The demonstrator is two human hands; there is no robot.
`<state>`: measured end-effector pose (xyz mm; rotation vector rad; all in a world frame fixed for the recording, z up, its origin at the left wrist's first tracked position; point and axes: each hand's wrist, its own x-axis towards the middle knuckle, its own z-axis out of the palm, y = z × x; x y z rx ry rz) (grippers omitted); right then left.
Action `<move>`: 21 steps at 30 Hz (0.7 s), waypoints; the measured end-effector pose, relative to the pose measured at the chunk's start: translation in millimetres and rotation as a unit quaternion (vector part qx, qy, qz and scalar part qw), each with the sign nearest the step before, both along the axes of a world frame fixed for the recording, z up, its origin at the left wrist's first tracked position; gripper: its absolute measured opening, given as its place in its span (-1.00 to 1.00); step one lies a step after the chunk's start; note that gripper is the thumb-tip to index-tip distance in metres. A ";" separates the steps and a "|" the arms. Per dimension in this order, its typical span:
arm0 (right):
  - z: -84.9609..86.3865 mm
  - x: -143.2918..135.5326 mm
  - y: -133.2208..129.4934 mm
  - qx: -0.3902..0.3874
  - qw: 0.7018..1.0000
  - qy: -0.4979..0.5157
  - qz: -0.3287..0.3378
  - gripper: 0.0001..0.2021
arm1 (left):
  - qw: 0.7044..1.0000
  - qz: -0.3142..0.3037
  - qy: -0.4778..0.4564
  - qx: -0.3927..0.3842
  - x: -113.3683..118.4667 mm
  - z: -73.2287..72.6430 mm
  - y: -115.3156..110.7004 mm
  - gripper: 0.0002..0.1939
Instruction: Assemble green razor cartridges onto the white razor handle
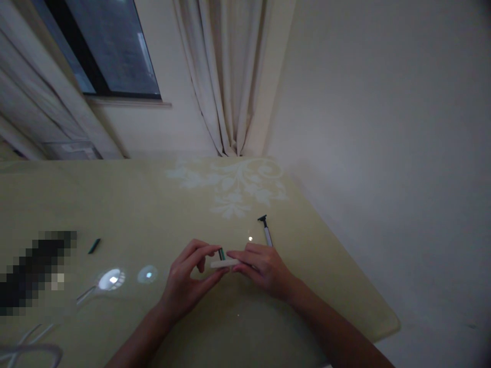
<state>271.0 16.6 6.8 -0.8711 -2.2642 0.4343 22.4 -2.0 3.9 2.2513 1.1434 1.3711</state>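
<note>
My L hand (184, 278) is closed in a loose pinch: forefinger at the top of a small green-and-black piece (221, 254), thumb at the underside of a pale flat piece (218, 264). My R hand (268, 271) grips the R end of the flat piece, w/ forefinger beside the green-and-black piece. The latter stands approx. upright at the flat piece; whether it is seated in it, I can't tell. Both are held above the near part of the table (337, 266).

Current step, in my judgement: two-handed positioning of the small piece against the flat one. Any further adj. calls for a steady R grip and light L fingertip pressure, w/ the flat piece kept level; excess force could tip the small piece.

Just beyond the R hand: a razor (267, 235), dark head pointing away, handle end hidden by the hand. Well to the L: a small dark green piece (94, 246), lying flat. Near L corner: pale cable (34, 348), looped. Far side: curtain (226, 76) and window (111, 46).
</note>
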 end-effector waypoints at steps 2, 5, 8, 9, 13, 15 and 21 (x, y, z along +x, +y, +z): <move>0.8 1.5 0.7 -0.003 1.000 0.003 -0.024 -0.51 | 1.000 0.001 -0.002 -0.001 0.7 0.2 0.2 -0.65; 1.2 3.1 1.8 -0.004 0.999 -0.001 -0.049 -0.53 | 1.000 0.001 -0.006 0.002 1.5 1.0 0.1 -0.64; 0.2 1.7 0.8 0.022 0.999 -0.014 -0.021 -0.53 | 1.000 -0.003 0.000 -0.002 1.4 1.1 0.2 -0.66; -0.1 1.3 0.4 0.030 0.999 -0.017 -0.014 -0.53 | 1.000 -0.005 0.001 -0.005 1.1 0.9 0.3 -0.66; 0.3 2.8 1.1 0.032 0.999 -0.016 -0.035 -0.54 | 1.000 -0.003 -0.005 -0.006 0.2 -0.2 0.5 -0.65; 0.6 2.8 1.5 0.033 0.998 -0.014 -0.048 -0.54 | 1.000 -0.003 -0.004 -0.005 0.7 -0.6 0.5 -0.64; 2.6 -0.9 0.0 0.060 0.998 -0.028 -0.010 -0.50 | 1.000 -0.012 0.003 -0.005 2.3 -0.5 0.1 -0.66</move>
